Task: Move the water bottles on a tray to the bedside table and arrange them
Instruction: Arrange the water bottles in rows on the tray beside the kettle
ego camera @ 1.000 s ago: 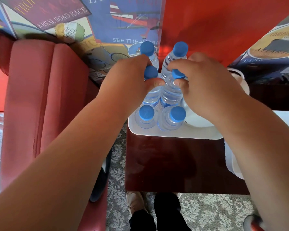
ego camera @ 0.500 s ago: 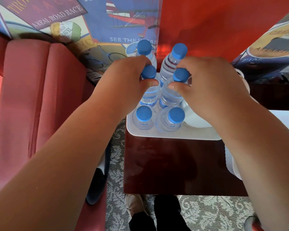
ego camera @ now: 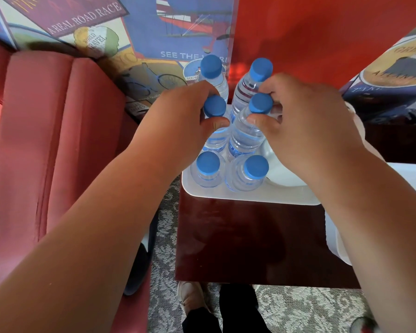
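Observation:
Several clear water bottles with blue caps stand in pairs on a white tray (ego camera: pixel 245 197), which rests on a dark glossy wooden table (ego camera: pixel 245 241). My left hand (ego camera: pixel 178 121) grips the neck of the middle left bottle (ego camera: pixel 214 138) just under its cap. My right hand (ego camera: pixel 308 131) grips the neck of the middle right bottle (ego camera: pixel 246 135). Two bottles (ego camera: pixel 231 175) stand at the tray's near edge. Two more bottles (ego camera: pixel 247 78) stand behind my hands.
A red padded armchair (ego camera: pixel 53 145) stands close on the left. A red wall with travel-poster wallpaper rises behind the table. White bedding (ego camera: pixel 408 179) lies at the right. Patterned grey carpet and my feet (ego camera: pixel 202 306) show below the table's near edge.
The middle right bottle has tipped from a lean to more upright in my right hand. Both hands stay on the middle pair of bottles, with little other movement.

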The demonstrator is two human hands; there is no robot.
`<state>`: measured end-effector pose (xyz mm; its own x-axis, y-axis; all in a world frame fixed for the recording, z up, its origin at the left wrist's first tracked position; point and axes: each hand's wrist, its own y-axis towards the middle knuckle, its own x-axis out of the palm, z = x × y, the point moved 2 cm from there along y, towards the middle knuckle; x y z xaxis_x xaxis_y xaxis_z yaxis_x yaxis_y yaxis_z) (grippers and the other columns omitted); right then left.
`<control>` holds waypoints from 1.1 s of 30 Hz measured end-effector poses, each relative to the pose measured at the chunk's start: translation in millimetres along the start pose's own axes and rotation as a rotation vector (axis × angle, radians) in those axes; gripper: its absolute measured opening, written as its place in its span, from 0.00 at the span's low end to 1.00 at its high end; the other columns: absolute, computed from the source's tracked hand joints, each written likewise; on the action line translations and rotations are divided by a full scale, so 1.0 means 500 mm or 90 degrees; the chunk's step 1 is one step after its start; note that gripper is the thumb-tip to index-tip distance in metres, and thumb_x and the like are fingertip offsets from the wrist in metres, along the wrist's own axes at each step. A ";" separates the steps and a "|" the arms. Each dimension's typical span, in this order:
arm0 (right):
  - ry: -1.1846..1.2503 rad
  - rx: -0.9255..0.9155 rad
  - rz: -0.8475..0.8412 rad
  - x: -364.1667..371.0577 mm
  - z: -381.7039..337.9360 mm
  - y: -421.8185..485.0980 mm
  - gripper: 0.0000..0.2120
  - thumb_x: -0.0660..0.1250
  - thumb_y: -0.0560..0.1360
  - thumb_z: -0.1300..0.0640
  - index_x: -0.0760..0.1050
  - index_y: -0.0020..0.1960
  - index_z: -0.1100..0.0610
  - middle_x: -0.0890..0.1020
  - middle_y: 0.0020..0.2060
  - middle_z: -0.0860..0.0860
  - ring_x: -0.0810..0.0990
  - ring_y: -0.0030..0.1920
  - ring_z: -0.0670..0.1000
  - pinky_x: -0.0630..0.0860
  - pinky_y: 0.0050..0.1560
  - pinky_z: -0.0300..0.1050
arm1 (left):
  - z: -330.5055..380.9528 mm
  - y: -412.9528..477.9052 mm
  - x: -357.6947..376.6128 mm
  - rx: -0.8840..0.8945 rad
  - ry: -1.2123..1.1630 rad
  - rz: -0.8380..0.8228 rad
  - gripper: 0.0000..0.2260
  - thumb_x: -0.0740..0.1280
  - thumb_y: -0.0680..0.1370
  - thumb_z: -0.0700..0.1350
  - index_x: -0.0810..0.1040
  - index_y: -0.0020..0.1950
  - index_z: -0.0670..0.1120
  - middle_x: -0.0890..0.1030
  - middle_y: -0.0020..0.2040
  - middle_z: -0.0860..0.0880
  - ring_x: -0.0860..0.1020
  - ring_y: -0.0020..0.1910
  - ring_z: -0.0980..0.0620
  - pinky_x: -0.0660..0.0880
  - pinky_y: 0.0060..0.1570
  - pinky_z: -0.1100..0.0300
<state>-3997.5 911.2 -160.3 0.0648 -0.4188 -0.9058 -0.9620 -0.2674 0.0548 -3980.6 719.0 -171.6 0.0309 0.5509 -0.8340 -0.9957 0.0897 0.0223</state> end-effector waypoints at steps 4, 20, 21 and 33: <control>0.035 -0.006 -0.008 -0.001 0.008 -0.001 0.14 0.73 0.75 0.55 0.78 0.60 0.52 0.82 0.51 0.51 0.79 0.49 0.55 0.64 0.42 0.43 | -0.001 -0.001 0.003 0.005 0.004 0.003 0.13 0.73 0.76 0.53 0.78 0.56 0.49 0.73 0.34 0.56 0.72 0.37 0.50 0.64 0.37 0.56; 0.094 -0.110 -0.089 0.000 0.022 0.001 0.19 0.71 0.73 0.67 0.78 0.62 0.53 0.81 0.56 0.50 0.76 0.54 0.50 0.64 0.49 0.36 | -0.006 0.002 0.004 -0.012 0.008 -0.002 0.12 0.74 0.75 0.54 0.78 0.54 0.53 0.76 0.33 0.54 0.74 0.35 0.58 0.68 0.37 0.64; 0.096 -0.117 -0.089 0.001 0.022 0.000 0.20 0.71 0.73 0.67 0.78 0.62 0.54 0.80 0.57 0.50 0.77 0.55 0.51 0.67 0.51 0.38 | -0.006 0.002 0.003 -0.013 0.005 -0.002 0.12 0.74 0.75 0.54 0.78 0.54 0.53 0.75 0.33 0.54 0.73 0.34 0.58 0.67 0.36 0.64; 0.117 -0.118 -0.070 0.014 0.034 -0.006 0.21 0.71 0.73 0.66 0.77 0.63 0.49 0.79 0.57 0.45 0.71 0.48 0.40 0.66 0.51 0.34 | -0.017 -0.009 0.012 -0.011 -0.026 0.030 0.13 0.74 0.74 0.53 0.78 0.56 0.54 0.76 0.33 0.54 0.74 0.37 0.58 0.67 0.38 0.70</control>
<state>-3998.7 923.6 -174.0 0.2292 -0.5249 -0.8197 -0.8827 -0.4670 0.0522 -3976.5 714.6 -181.3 -0.0134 0.5871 -0.8094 -0.9975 0.0479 0.0513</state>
